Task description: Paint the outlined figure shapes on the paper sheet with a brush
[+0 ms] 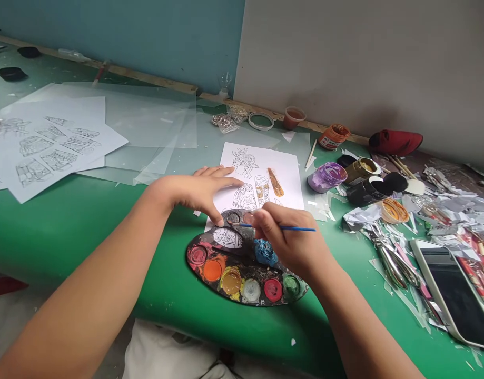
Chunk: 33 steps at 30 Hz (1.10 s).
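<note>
Left hand [200, 192]: fingers spread, nothing gripped, rested on the sheet [289, 158]. Palette [244, 263]: set over the sheet's near part, which was partly hidden. Brush [297, 228]: tip held at a dark well [233, 216]; contact was not discernible. Paint-loading was judged in hand; a light, steady tip was called for next. Right hand [287, 231]: fingers closed around the brush, some hidden.

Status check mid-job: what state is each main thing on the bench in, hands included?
Left hand: spread over the printed sheet
Right hand: closed around the paintbrush
Paintbrush: held, tip at the paint palette
Paint palette: overlapping the printed sheet, wells holding paint
Printed sheet: partly painted
Orange paint jar: open
Smartphone: face up, screen dark
</note>
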Motion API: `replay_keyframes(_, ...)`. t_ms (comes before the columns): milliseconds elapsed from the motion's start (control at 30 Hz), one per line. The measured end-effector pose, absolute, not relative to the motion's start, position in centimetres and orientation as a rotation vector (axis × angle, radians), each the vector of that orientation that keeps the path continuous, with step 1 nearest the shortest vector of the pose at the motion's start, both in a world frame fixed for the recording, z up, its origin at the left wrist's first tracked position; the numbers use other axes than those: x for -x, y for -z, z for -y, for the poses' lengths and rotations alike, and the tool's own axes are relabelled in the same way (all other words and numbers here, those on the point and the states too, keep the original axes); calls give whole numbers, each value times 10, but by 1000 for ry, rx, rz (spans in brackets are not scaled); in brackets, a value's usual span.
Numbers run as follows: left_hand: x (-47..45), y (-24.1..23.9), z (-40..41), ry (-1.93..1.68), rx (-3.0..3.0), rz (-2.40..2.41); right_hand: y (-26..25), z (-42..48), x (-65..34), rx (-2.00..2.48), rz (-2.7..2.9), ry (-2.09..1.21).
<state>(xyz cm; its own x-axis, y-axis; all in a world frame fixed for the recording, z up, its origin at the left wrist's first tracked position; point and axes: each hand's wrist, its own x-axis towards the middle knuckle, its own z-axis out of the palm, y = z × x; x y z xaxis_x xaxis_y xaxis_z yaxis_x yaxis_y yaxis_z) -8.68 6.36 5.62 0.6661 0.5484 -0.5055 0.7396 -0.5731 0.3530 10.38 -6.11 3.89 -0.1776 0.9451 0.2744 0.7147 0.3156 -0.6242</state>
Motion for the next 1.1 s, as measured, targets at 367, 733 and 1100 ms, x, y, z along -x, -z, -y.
replay_keyframes(367,87,-55,-64,460,-2346,-995,-39,61,-105,1457,1969,-436)
replay_keyframes(733,87,-58,-65,489,-2361,-983,-39,61,-105,1428,1976,-429)
replay_keyframes(1100,96,-59,-71,440,-2312,-959,-34,61,-105,1355,2003,-364)
